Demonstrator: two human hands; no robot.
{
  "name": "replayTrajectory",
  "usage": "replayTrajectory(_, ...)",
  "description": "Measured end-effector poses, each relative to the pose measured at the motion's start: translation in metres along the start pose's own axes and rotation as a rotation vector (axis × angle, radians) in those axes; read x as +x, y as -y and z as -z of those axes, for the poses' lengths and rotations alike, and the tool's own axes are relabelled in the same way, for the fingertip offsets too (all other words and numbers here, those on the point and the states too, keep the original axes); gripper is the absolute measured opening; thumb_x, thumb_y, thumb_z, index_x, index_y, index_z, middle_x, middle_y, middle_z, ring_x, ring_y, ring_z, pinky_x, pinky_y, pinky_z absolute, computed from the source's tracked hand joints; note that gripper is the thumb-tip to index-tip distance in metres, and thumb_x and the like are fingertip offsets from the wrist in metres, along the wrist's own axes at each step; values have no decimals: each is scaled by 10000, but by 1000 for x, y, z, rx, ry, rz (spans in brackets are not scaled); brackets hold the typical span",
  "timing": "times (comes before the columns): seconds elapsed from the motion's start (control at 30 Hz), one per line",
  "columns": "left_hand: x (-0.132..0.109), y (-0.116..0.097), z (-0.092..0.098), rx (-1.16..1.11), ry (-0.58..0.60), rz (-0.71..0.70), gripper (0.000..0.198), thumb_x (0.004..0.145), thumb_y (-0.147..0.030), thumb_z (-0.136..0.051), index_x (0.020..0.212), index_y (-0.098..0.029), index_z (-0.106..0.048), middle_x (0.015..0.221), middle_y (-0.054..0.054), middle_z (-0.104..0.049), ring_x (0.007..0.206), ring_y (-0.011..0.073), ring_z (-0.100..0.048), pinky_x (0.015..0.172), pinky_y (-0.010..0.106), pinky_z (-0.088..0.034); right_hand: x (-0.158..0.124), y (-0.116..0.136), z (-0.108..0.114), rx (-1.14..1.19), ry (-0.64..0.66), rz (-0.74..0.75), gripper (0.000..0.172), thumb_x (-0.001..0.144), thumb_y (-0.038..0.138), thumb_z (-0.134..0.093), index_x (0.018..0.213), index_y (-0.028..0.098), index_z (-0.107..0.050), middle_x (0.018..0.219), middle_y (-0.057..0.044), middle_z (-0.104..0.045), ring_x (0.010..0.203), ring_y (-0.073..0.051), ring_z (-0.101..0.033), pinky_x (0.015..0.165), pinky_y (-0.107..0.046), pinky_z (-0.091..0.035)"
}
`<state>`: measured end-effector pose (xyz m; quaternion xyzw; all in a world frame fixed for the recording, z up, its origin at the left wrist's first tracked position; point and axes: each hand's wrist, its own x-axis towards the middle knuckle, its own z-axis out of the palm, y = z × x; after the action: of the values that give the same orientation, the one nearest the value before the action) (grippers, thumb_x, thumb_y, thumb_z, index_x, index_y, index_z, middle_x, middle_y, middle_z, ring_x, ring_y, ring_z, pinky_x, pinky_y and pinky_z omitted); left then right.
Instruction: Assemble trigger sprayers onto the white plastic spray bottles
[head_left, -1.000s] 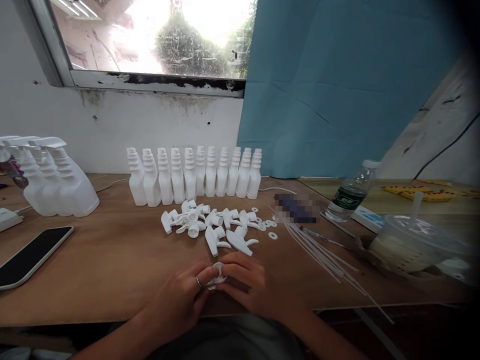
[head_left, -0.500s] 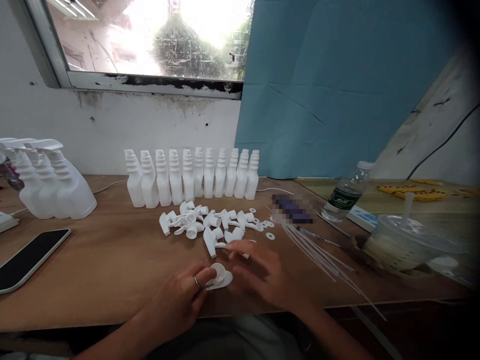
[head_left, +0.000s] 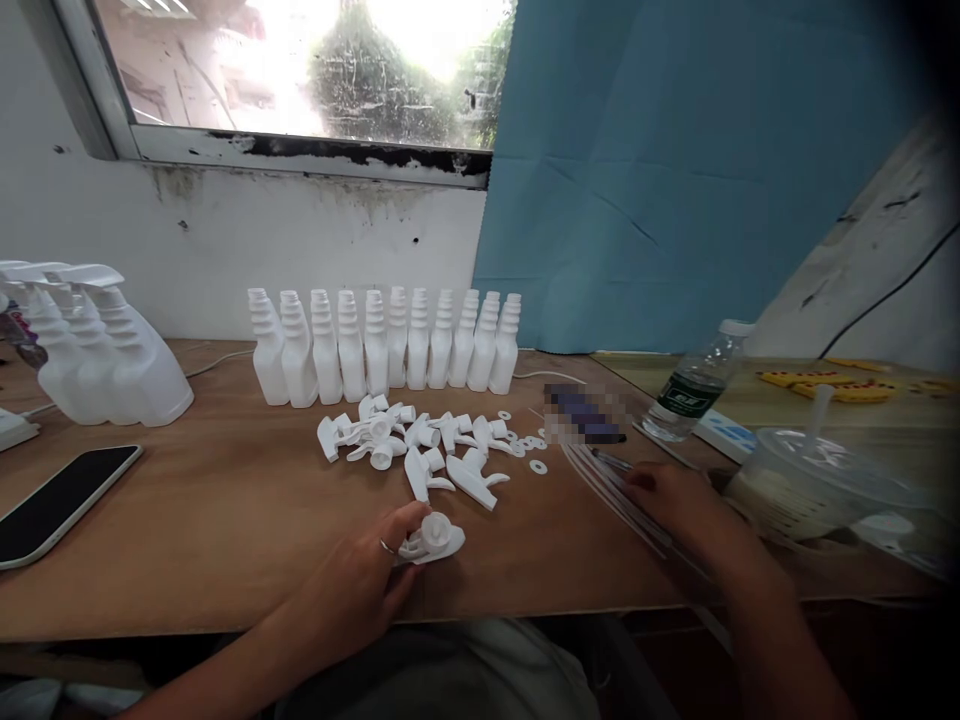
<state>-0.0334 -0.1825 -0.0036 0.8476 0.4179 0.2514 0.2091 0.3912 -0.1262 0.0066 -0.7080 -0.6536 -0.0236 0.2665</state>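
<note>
A: And low down, well in front of the row of white bottles [head_left: 376, 360], the left hand [head_left: 364, 570] is spotted! What is being held there?

B: A white spray head [head_left: 442, 545]! It is pinched between narrowed fingers, near the edge of the counter [head_left: 225, 520] farthest from the bottle row, with its round cap end turned upward.

A: Over to the right hand [head_left: 686, 510], then. Where is it placed?

B: In front of the bottle row and well to its right, stretched out over the thin white tubes [head_left: 600, 490]. Its fingers are drawn close together at the near end of a slim pen-like tool [head_left: 611, 459]; whether that tool is gripped or merely touched cannot be told!

A: And closer to the bottles?

B: Loose spray heads [head_left: 474, 480] are heaped just in front of the row, and flat white washers [head_left: 538, 467] are scattered in front of its right end.

A: The flanks?

B: Left of the row, spray bottles with heads fitted [head_left: 150, 375] are lined up, and a phone [head_left: 67, 505] is laid left of it and nearer. Right of the row, a labelled drinks bottle [head_left: 685, 393] is seen, with a lidded cup [head_left: 795, 495] placed farther right!
</note>
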Motion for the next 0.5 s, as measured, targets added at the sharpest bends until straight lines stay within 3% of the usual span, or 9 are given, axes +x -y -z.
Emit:
replayTrajectory(0.1,-1,1,0,11,11,15,497,901,-163,-490,1332,-341,-317,1243,13,-588,1019,177,-625,876,284,-493,5,13,0,-172,143,-89,175,780,184,-585,617,192,-649,667,-114,-672,651,-272,-635,601,-347,-378)
replayTrajectory(0.23,-1,2,0,16,8,6,513,896,-167,-495,1336,-357,-313,1238,4,-588,1034,180,-621,878,292,-491,8,19,-1,-188,150,-82,98,796,226,-586,744,181,-656,814,-118,-696,772,-280,-653,667,-331,-405)
replayTrajectory(0.37,1,1,1,6,19,9,472,908,-189,-493,1320,-354,-332,1172,-1,-612,1000,180,-627,865,302,-497,7,25,-3,-186,199,-131,163,791,171,-535,665,187,-637,765,-116,-698,772,-270,-653,656,-322,-397)
replayTrajectory(0.5,2,1,2,4,16,5,496,899,-171,-496,1328,-355,-328,1219,5,-594,1030,181,-617,883,309,-496,6,37,6,-197,115,-179,168,759,195,-549,599,194,-597,659,-104,-650,668,-261,-619,603,-328,-364)
